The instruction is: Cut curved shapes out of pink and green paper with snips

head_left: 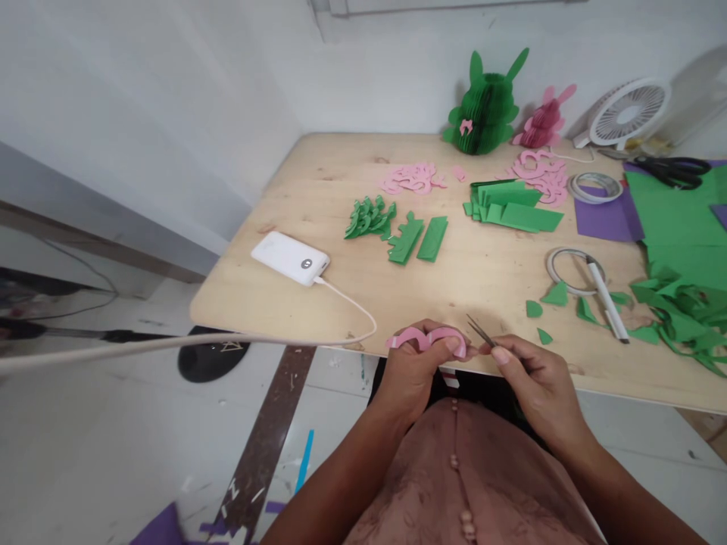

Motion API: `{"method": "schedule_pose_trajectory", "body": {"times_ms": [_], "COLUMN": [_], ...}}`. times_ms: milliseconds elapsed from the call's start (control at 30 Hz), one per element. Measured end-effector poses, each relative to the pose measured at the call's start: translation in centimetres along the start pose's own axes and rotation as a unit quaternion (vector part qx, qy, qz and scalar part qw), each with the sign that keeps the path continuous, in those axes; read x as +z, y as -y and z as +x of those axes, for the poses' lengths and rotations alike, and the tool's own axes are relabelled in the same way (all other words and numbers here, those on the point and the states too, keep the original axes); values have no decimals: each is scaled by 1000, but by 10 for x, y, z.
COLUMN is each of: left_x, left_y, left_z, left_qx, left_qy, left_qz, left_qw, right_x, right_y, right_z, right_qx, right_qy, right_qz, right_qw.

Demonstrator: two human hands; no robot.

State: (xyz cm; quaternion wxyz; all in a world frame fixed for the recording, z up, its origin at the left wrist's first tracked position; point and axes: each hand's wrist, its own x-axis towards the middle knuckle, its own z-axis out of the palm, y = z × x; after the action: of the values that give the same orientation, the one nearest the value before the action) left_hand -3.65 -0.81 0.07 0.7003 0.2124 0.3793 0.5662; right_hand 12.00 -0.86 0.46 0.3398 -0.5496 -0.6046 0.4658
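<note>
At the pale wooden desk's (273, 310) near edge, I have the left hand (417, 372) pinching a curved pink paper cutout (410, 337), the right hand (531, 375) clamped on slim dark metal tweezers (482, 330); if they slip, their points could tear the paper.

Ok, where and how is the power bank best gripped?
Probably across its long edges, mid-body, the left hand coming from above: the power bank lies flat, and the cable plugs into its right end, so keep clear there.
</note>
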Motion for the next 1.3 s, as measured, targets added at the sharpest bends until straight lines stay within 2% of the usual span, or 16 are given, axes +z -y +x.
{"method": "schedule_pose_trajectory", "body": {"times_ms": [200,300,367,500,733,933,1133,1300], "left_x": [-3,-5,-6,-7,-3,-3,-7,-7], "left_y": [2,4,5,6,2,3,7,8], "left_z": [-3,-4,-4,-3,-4,-4,-7,-9], "left_qx": [-57,-73,-78,-83,-97,-127,-111,-103], "left_qy": [-27,-22,-13,5,20,-8,-38,-69], "left_qz": [35,53,74,94,98,89,60,31], "left_qw": [997,996,994,992,990,988,991,992], "right_x": [0,1,2,6,8,8,7,8], "right_y": [2,4,8,16,19,15,5,4], "right_z": [6,9,10,13,13,12,11,11], "right_qx": [34,43,62,95,90,88,80,88], "right_qy": [17,38,61,52,37,23,3,-2], "right_qz": [106,135,124,114,91,83,43,50], "right_qw": [994,989,988,988,991,992,996,995]}}
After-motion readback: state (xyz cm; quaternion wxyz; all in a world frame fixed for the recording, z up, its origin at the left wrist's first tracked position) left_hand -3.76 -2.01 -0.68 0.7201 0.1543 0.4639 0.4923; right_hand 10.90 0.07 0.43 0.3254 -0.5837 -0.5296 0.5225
